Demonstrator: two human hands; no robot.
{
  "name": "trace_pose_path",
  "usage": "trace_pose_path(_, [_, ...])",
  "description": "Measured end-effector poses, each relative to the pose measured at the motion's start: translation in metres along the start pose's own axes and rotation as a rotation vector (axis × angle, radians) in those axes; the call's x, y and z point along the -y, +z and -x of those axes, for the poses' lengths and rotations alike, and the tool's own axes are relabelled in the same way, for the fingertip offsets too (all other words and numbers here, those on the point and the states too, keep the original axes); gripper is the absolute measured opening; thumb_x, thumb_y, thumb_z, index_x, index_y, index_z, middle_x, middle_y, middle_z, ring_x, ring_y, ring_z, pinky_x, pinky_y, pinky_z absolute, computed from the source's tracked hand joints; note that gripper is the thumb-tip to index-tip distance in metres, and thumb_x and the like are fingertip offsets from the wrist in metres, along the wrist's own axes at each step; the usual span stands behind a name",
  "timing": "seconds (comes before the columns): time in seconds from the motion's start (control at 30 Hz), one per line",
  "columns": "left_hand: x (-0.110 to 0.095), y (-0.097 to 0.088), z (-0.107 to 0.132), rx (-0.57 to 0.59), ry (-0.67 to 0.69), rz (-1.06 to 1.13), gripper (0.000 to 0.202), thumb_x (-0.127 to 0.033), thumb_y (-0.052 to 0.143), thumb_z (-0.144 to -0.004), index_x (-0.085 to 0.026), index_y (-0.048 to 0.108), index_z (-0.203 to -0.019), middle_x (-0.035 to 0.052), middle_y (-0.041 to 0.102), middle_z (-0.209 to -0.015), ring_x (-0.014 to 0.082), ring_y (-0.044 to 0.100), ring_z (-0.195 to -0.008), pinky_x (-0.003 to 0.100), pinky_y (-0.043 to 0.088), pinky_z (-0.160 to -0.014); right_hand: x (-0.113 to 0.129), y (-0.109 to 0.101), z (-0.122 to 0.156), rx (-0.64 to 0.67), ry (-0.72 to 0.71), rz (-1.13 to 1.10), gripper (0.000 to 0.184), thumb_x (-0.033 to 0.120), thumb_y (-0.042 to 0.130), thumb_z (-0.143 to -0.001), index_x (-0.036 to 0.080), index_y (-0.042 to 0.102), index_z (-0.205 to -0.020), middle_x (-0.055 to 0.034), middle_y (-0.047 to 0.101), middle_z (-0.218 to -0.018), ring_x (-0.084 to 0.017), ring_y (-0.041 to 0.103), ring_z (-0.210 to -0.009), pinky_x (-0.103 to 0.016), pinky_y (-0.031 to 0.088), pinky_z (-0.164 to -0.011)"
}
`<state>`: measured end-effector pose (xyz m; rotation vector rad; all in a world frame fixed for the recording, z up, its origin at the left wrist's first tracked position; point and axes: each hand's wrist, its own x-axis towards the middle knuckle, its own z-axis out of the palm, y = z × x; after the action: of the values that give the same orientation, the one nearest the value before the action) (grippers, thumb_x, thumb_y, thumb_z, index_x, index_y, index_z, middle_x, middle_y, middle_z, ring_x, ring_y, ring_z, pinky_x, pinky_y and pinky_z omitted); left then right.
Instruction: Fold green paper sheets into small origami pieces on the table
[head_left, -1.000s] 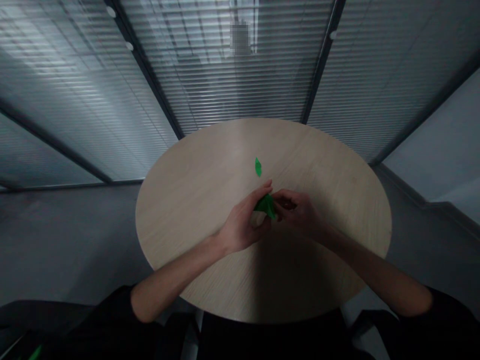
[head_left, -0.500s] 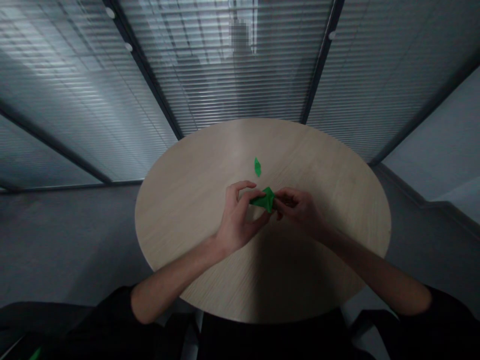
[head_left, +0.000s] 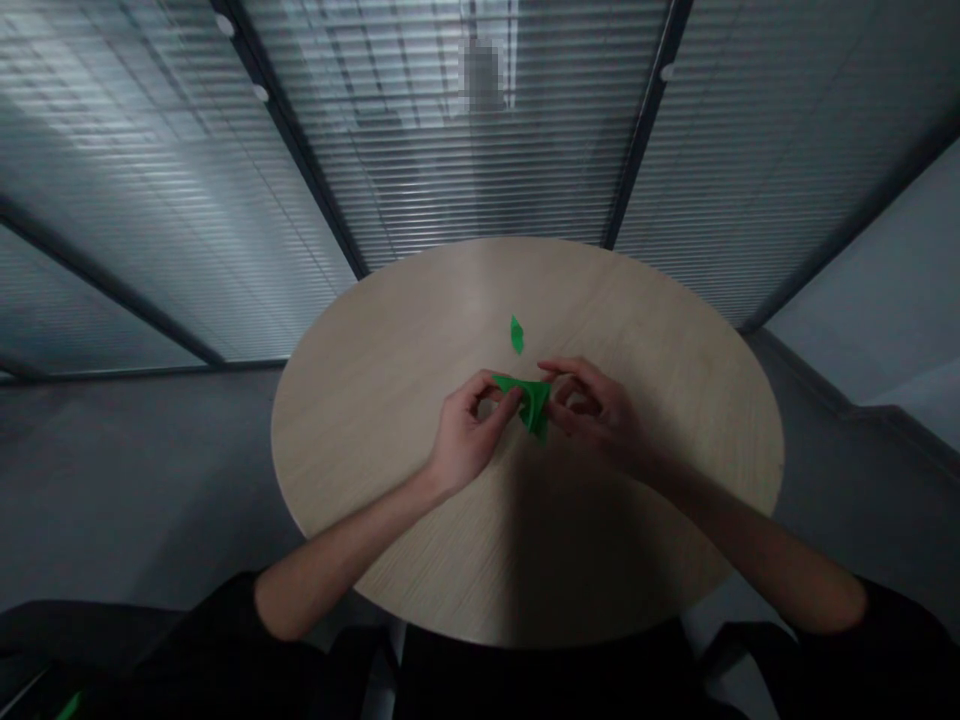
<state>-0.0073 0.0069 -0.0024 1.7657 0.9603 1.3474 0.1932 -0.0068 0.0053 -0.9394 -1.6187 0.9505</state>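
My left hand pinches a folded piece of green paper between thumb and fingers, just above the table. The paper has several creased flaps; one corner points left and another hangs down. At its right edge my right hand has thumb and fingers closed on the paper, with the index finger raised above it. The exact contact of the right fingertips is partly hidden. Beyond both hands, a smaller folded green paper piece lies on the round wooden table.
Window blinds with dark frames stand behind the table's far edge. A white wall is at the right. Dark chair parts are near the table's front edge. A bit of green shows at the bottom left.
The green paper has turned in my hands, so a flap now hangs down. My left fingers have closed onto its left part, and my right index finger has lifted.
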Motion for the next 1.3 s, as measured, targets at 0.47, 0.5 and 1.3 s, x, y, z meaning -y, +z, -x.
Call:
trace_pose_path(0.47, [-0.003,0.001,0.003,0.035,0.027,0.166,0.016,-0.032,0.073,-0.093,-0.019,0.067,-0.099,0.0047,0.075,-0.089,0.0159,0.074,-0.080,0.029,0.064,-0.074,0.002,-0.001,-0.001,0.018,-0.050,0.027,0.020,0.038,0.077,-0.088,0.020,0.072,-0.094,-0.0032,0.065,-0.087,-0.013,0.062,-0.071,-0.019,0.049,-0.051])
trace_pose_path(0.5, [-0.004,0.001,0.004,0.040,0.029,0.150,0.016,-0.033,0.072,-0.094,-0.019,0.067,-0.099,0.0051,0.076,-0.090,0.0163,0.074,-0.081,0.029,0.064,-0.075,0.003,0.000,-0.001,0.007,-0.058,0.036,0.020,0.038,0.077,-0.088,0.020,0.072,-0.094,-0.0032,0.065,-0.087,-0.013,0.062,-0.071,-0.019,0.050,-0.051])
trace_pose_path(1.3, [-0.013,-0.003,0.006,0.077,0.023,0.130,0.029,-0.039,0.056,-0.104,-0.015,0.071,-0.097,0.0054,0.074,-0.078,0.0148,0.072,-0.067,0.024,0.060,-0.061,0.003,0.002,0.001,-0.073,-0.268,0.213,0.004,0.025,0.072,-0.091,0.021,0.071,-0.093,-0.0018,0.069,-0.086,-0.012,0.065,-0.071,-0.021,0.053,-0.055])
